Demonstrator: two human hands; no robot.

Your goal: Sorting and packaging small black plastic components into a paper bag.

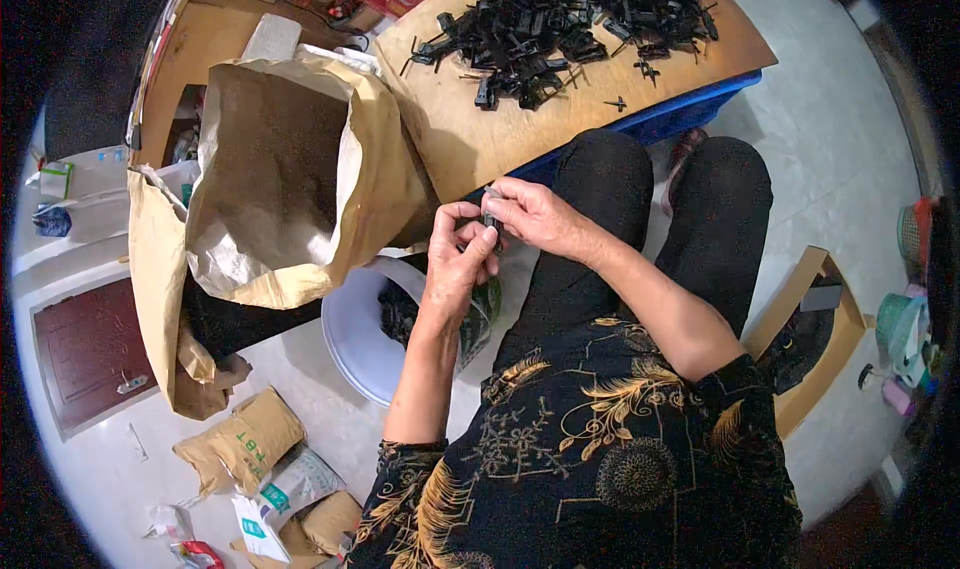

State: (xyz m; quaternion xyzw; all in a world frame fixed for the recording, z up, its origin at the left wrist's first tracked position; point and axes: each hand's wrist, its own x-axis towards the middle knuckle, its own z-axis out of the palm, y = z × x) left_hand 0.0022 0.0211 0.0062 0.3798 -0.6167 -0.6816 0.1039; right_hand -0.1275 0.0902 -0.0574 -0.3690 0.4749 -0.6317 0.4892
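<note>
Small black plastic part (492, 219), pinched, mostly hidden

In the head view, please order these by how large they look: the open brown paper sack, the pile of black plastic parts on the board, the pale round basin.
1. Open brown paper sack, clearly largest.
2. Pile of black plastic parts.
3. Pale round basin, partly hidden by the left hand, so its rank below the pile is unsure.

Small black part (492, 219) pinched between left hand (455, 264) and right hand (540, 217): plastic, matt. Heap of like parts (560, 24) beyond hands: black plastic, slight sheen. Board (470, 134) under heap: bare wood, smooth (worn). Sack (290, 179) left of hands: brown paper, creased, matt. Basin (355, 334) below hands: smooth plastic.
</note>
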